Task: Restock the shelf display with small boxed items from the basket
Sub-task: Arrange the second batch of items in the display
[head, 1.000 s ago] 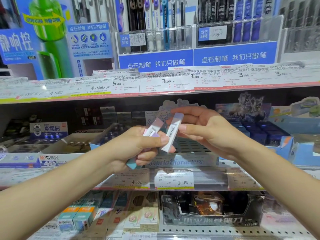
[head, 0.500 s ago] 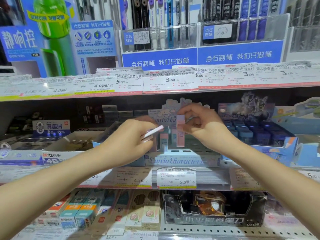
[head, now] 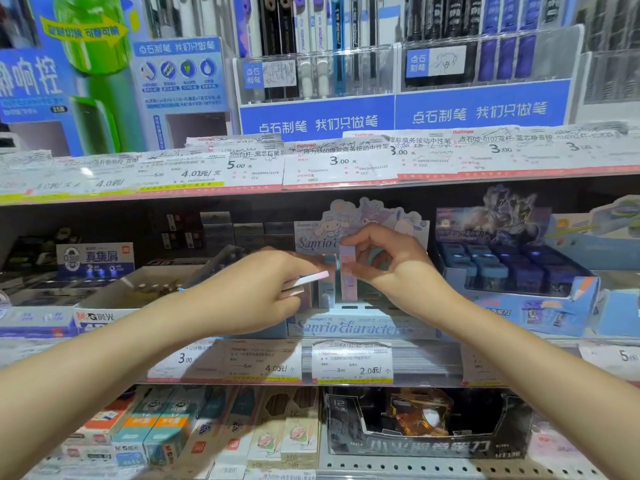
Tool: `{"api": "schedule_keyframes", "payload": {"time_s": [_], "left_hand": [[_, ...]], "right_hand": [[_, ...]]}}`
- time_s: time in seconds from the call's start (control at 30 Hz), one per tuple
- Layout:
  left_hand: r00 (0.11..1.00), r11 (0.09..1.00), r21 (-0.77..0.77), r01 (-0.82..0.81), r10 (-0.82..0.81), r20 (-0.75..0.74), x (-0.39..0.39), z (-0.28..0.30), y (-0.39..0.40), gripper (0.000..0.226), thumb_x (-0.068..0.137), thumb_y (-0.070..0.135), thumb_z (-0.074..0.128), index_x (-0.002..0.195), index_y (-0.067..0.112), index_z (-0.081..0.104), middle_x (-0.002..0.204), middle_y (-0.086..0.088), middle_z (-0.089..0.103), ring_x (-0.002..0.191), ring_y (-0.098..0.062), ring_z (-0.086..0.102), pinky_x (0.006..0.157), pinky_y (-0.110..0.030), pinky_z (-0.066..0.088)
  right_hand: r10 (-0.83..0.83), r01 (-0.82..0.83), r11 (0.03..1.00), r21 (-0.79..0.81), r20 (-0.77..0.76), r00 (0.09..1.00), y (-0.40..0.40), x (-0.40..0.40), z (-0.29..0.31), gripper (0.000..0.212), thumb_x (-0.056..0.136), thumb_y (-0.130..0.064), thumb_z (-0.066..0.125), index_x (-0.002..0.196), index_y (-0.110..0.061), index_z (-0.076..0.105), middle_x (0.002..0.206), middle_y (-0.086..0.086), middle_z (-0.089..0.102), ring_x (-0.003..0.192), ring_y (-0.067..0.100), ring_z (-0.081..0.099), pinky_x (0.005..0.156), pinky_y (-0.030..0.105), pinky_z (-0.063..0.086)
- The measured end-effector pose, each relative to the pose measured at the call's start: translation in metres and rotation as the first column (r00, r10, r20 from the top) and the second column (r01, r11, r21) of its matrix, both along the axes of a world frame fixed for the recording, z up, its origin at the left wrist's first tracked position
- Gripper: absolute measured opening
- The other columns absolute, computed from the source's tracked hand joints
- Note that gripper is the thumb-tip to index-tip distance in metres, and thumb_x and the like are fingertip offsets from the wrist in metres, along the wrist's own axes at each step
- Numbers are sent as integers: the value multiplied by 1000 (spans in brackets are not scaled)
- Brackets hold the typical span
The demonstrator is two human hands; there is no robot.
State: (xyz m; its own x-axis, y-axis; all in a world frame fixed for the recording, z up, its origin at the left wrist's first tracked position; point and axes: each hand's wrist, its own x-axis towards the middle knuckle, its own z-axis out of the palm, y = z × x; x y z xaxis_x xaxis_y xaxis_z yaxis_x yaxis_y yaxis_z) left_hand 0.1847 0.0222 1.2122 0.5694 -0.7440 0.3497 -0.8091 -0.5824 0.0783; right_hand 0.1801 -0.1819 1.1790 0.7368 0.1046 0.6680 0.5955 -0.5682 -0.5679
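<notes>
Shelves in a shop fill the view, packed with pens, erasers and white price tags [head: 352,362] along their edges. On the middle shelf [head: 519,344] stands a pale blue cardboard display box [head: 349,328] with curly writing on its front and cartoon animals on its tall back card.

A right hand [head: 388,261] reaches in over this box. Its thumb and first fingers [head: 353,241] pinch the top of a small pink boxed item [head: 347,276], which stands upright in the display box. Just beside it, on the left, a small light blue boxed item [head: 328,282] stands upright too.

A left hand [head: 249,292] is close by, just left of the display box. Its fingers are curled and pressed on thin white and pink boxed items [head: 304,282], which stick out flat toward the pink one. How many it holds is hard to tell.

To the right sits a blue tray of dark blue little boxes [head: 512,271]. On the shelf below is a black display box [head: 429,431]. No basket shows.
</notes>
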Motion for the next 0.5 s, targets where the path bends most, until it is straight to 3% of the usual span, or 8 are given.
{"api": "schedule_keyframes", "payload": {"time_s": [0.1, 0.23, 0.3, 0.4, 0.5], "left_hand": [[1000, 999, -30, 23, -24, -21, 0, 2, 0, 37, 79, 2, 50, 104, 24, 66, 53, -4, 42, 51, -10, 34, 50, -21, 29], [1000, 1000, -19, 10, -11, -20, -1, 2, -1, 38, 79, 2, 49, 106, 21, 67, 53, 7, 40, 47, -8, 34, 44, -16, 26], [999, 1000, -9, 14, -15, -40, -2, 2, 0, 30, 79, 2, 50, 92, 23, 67, 54, 7, 41, 47, -9, 34, 44, -17, 26], [998, 999, -29, -18, 16, -55, 0, 2, 0, 28, 78, 4, 51, 61, 27, 52, 47, 4, 38, 46, -10, 34, 44, -20, 24], [1000, 992, -122, -18, 20, 21, 0, -2, -2, 11, 76, 5, 52, 65, 6, 54, 53, -1, 45, 51, -10, 38, 47, -21, 25]], "right_hand": [[30, -30, 1000, -10, 28, 999, 1, 1, 1, 4, 78, -11, 69, 80, -8, 68, 89, 1, 61, 87, 1, 55, 76, 9, 41], [31, -24, 996, 87, -79, 996, 2, -2, 3, 34, 92, -24, 49, 78, -4, 72, 93, -1, 62, 99, 12, 57, 93, 24, 39], [29, -14, 992, 122, -117, 993, 3, -1, 4, 36, 93, -25, 48, 76, -5, 73, 94, 0, 64, 102, 13, 57, 96, 25, 38], [8, 13, 991, 134, -155, 988, 5, -1, 6, 38, 94, -26, 46, 77, -7, 73, 101, 4, 65, 103, 10, 56, 94, 19, 34], [-9, 18, 992, 123, -68, 998, 7, -12, 10, 27, 93, -26, 48, 91, -10, 70, 102, 2, 65, 96, 6, 55, 82, 4, 36]]}}
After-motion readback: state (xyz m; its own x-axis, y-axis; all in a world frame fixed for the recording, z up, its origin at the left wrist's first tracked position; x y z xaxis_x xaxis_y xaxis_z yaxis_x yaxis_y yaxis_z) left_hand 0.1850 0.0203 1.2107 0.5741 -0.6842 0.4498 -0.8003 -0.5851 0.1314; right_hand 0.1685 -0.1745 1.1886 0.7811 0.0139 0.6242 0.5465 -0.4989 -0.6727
